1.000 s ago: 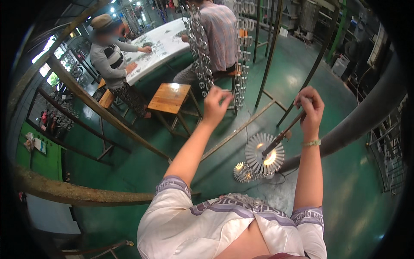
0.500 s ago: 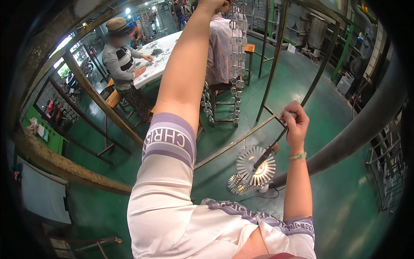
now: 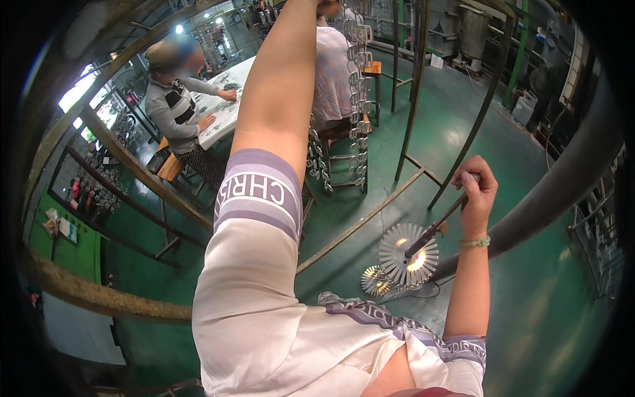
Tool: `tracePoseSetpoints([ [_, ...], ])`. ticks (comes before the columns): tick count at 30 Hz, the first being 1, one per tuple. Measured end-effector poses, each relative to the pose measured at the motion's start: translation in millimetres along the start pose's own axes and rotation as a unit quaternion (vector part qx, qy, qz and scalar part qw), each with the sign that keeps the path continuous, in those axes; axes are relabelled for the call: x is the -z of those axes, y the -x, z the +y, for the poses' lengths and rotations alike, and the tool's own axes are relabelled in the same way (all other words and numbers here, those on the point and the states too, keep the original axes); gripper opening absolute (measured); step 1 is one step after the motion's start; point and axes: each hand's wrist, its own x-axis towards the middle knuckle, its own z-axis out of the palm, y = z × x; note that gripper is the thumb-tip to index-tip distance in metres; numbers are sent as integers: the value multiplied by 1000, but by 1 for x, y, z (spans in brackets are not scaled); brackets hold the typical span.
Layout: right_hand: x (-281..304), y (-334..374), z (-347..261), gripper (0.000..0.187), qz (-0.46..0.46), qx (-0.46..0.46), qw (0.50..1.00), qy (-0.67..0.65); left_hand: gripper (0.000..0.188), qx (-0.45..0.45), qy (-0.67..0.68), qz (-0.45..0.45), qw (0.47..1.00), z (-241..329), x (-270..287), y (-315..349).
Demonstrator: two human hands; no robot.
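My left arm (image 3: 278, 86) stretches up and away, and its hand lies beyond the top edge. Beside that forearm hang strands of shiny metal buckle-like links (image 3: 358, 99). On the right, my right hand (image 3: 476, 182) is closed round the upper end of a dark rod (image 3: 450, 215). The rod slants down to the left and ends over a round, finned metal disc (image 3: 390, 255), which is lit by a warm glow. Whether rod and disc are joined, I cannot tell. A smaller finned piece (image 3: 376, 280), also glowing, is just below left of the disc.
Rusty frame bars (image 3: 106, 294) cross the left side, and upright metal posts (image 3: 411, 99) stand ahead. A thick grey pipe (image 3: 542, 205) runs along my right. Ahead left, a co-worker (image 3: 173, 106) works at a white table (image 3: 221, 119); another person in a checked shirt (image 3: 331, 79) sits nearby.
The view has shifted slightly. My right hand, the rod and the disc appear farther right in the picture, with the hand still closed on the rod. My left hand has passed out of the top edge.
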Motion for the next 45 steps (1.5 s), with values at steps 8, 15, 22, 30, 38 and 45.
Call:
tracePoseSetpoints([
  [8,-2,2,-6,10,12,4,1000,23,20,-74,-133,65,986,-26,-16,26],
  [15,-4,1,-7,12,4,-2,1000,10,16,-74,-135,141,978,-41,-16,130],
  [22,4,0,0,13,-5,0,1000,-2,15,-118,-105,123,980,-70,-18,235],
  [30,10,-2,13,11,-30,-1,999,-42,17,9,-32,-83,996,-104,-3,382],
  [38,13,-4,15,12,-39,3,997,-63,11,65,-3,-228,971,-151,-12,531],
  [45,10,-5,13,13,-60,0,996,-65,12,103,-8,-315,943,-154,-22,617],
])
